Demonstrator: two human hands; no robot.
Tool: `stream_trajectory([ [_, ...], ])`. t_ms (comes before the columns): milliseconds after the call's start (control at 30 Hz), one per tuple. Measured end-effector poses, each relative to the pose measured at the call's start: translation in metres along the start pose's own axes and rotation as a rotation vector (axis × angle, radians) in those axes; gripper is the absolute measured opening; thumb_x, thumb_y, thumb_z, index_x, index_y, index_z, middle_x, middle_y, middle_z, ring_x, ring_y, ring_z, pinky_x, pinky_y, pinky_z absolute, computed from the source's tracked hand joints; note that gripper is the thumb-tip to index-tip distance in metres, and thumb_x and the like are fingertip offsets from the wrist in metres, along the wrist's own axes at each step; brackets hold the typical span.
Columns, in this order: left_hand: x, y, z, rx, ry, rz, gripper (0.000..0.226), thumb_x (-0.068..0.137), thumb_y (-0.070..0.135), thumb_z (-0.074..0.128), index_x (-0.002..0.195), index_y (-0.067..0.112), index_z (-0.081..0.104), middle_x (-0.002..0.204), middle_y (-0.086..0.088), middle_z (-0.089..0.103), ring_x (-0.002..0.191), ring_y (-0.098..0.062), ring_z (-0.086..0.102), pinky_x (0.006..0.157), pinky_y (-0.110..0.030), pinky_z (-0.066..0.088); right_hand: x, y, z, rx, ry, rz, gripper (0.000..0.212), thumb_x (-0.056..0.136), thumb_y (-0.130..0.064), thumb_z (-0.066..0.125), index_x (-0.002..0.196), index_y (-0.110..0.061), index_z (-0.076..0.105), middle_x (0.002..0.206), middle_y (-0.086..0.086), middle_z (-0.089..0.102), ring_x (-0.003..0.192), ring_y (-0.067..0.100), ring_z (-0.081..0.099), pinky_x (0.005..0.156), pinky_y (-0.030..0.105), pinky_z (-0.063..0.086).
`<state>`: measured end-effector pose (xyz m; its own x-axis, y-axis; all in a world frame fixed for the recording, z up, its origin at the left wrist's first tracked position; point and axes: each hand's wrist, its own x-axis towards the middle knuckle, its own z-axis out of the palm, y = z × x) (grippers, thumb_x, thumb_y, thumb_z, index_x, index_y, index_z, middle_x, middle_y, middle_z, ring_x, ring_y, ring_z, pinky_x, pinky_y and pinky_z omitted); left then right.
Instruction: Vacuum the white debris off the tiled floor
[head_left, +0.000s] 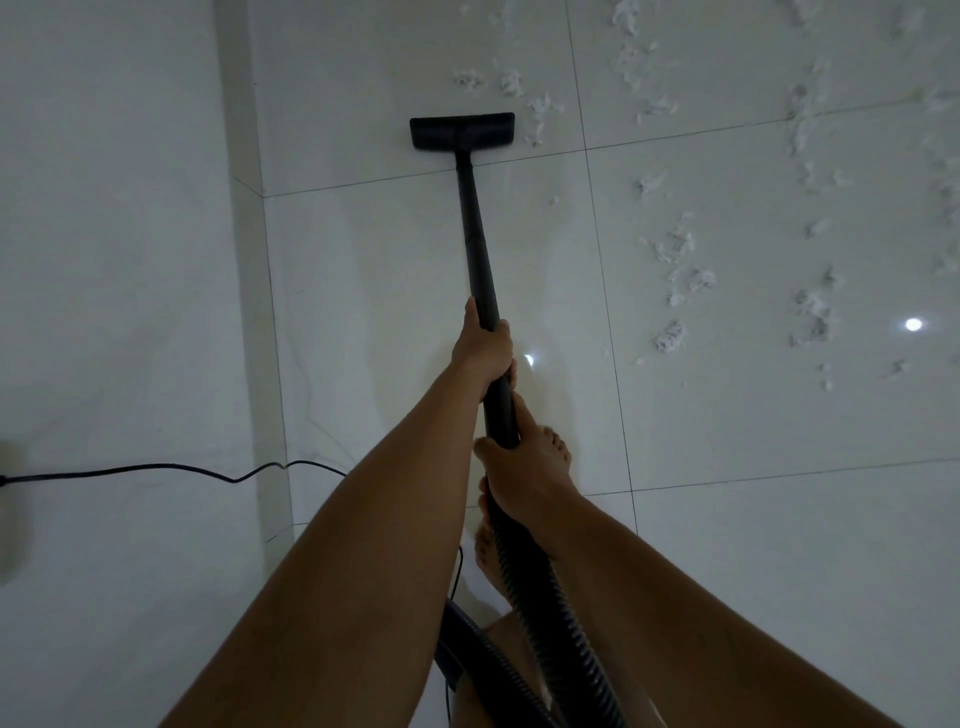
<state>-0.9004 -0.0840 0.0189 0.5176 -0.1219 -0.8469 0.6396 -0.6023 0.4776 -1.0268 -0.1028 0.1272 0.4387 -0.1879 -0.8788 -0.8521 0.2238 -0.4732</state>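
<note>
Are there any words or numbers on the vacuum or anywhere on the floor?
None can be read: the black vacuum head, the wand, the ribbed hose and the floor tiles show no words, numbers or logos.

A white wall (104, 260) fills the nine o'clock side of the view, meeting the ground along a pale baseboard (249, 260) that runs from twelve o'clock down toward seven o'clock. A thin black power cord (156, 468) comes in from the left edge at about eight o'clock, crosses the wall and baseboard in a loose wave, and passes out of sight behind a forearm. Two small bright light reflections show, one round at three o'clock (913, 325) and a fainter one near the centre (529, 359).
</note>
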Motion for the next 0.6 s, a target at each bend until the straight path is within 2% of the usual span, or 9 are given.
stream_trajectory([
  [100,0.007,0.004,-0.002,0.05,-0.005,-0.005,0.069,0.109,0.031,0.038,0.163,0.043,-0.004,0.076,-0.009,0.06,0.043,-0.014,0.054,0.045,-0.026,0.049,0.008,-0.002,0.003,0.02,-0.017,0.041,0.071,0.101,-0.009,0.053,0.158,-0.046,0.03,0.075,0.008,0.058,0.05,0.016,0.056,0.047,0.027,0.056],
  [333,0.025,0.032,-0.008,0.062,-0.012,-0.008,0.068,0.11,0.033,0.037,0.162,0.043,-0.006,0.074,-0.01,0.061,0.042,-0.014,0.055,0.046,-0.026,0.05,0.025,-0.029,-0.004,0.0,-0.042,0.056,0.073,0.103,-0.014,0.053,0.158,-0.05,0.023,0.081,0.013,0.065,0.056,0.019,0.061,0.049,0.029,0.058],
  [500,0.033,0.05,-0.007,0.04,-0.005,-0.015,0.068,0.11,0.033,0.038,0.162,0.044,-0.004,0.076,-0.011,0.062,0.046,-0.016,0.057,0.047,-0.028,0.051,0.035,-0.048,-0.015,-0.02,-0.084,0.045,0.07,0.103,-0.016,0.053,0.157,-0.05,0.023,0.082,0.014,0.067,0.062,0.023,0.064,0.065,0.044,0.064],
  [600,0.04,0.063,-0.011,0.05,0.002,-0.011,0.068,0.109,0.034,0.038,0.162,0.043,-0.003,0.074,-0.011,0.061,0.044,-0.015,0.056,0.047,-0.028,0.051,0.042,-0.06,-0.018,-0.043,-0.108,0.025,0.07,0.102,-0.014,0.052,0.156,-0.049,0.025,0.082,0.013,0.067,0.062,0.023,0.064,0.069,0.048,0.064],
])
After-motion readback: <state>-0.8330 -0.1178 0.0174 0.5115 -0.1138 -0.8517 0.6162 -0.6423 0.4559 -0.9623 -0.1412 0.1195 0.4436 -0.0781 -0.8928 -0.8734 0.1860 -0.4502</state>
